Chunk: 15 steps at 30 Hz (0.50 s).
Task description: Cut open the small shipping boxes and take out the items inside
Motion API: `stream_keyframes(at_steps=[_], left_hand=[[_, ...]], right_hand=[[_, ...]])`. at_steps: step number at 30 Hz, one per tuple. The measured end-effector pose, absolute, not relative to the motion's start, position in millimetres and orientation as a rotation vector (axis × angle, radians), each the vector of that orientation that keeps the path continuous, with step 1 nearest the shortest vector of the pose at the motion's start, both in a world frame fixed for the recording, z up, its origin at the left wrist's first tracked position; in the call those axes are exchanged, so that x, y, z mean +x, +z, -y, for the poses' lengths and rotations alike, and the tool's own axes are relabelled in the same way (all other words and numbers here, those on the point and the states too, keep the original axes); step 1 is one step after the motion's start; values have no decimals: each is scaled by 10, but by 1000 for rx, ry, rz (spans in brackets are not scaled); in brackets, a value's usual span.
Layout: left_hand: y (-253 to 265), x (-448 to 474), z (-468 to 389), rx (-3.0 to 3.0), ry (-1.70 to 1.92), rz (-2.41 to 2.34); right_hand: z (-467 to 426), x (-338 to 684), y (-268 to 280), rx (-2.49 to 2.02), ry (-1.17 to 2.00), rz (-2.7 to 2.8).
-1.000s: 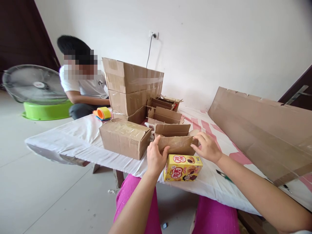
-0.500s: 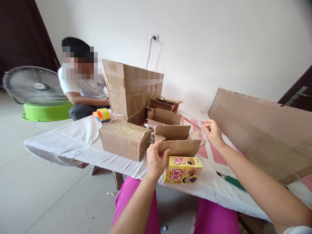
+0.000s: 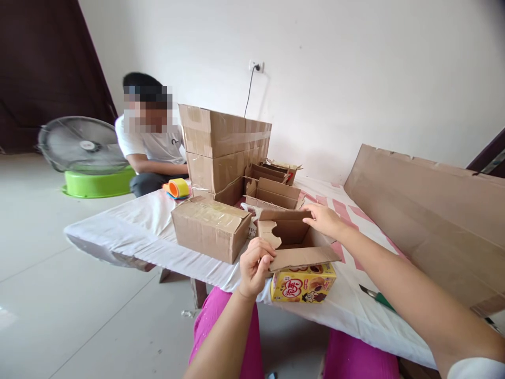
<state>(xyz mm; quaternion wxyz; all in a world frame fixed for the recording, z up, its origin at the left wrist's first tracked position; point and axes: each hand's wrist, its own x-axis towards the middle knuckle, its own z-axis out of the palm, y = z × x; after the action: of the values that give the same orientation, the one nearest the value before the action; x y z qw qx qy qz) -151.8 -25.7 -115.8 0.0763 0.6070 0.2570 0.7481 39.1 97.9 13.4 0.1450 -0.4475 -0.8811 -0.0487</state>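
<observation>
An open cardboard box (image 3: 303, 258) stands before me at the table edge, its near flap folded outward and its top facing up. My left hand (image 3: 255, 266) is closed on the left end of that near flap. At the far side my right hand (image 3: 323, 218) pinches the upright back flap near its right end. Just under the near flap sits a yellow printed snack box (image 3: 303, 287), its top partly covered. Left of my left hand lies a closed, taped cardboard box (image 3: 211, 229).
Taller stacked cartons (image 3: 224, 152) and several open boxes stand behind. A green-handled knife (image 3: 376, 296) lies at the right under my forearm. A large cardboard sheet (image 3: 426, 216) leans at right. Orange and yellow tape rolls (image 3: 177, 188) sit near a seated person (image 3: 152, 147). A fan (image 3: 84, 147) stands behind.
The box's near flap has folded down toward me over the snack box, with my left hand on it. My right hand has moved left from the air onto the back flap.
</observation>
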Motion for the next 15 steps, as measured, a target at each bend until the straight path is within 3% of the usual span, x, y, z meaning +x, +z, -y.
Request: stream_keyframes(at_steps=[5, 8, 12, 15], left_hand=[[-1203, -1584, 161, 1416, 2388, -1023], [-1181, -1620, 129, 1641, 2164, -1245], [-1096, -1624, 177, 2133, 1726, -1374], [-1058, -1599, 226, 2230, 1620, -1399]], right_hand=[[-693, 470, 4, -1137, -313, 2746], [-628, 546, -122, -1043, -438, 2812], [-665, 635, -190, -1045, -376, 2765], [-704, 644, -108, -1023, -275, 2667]])
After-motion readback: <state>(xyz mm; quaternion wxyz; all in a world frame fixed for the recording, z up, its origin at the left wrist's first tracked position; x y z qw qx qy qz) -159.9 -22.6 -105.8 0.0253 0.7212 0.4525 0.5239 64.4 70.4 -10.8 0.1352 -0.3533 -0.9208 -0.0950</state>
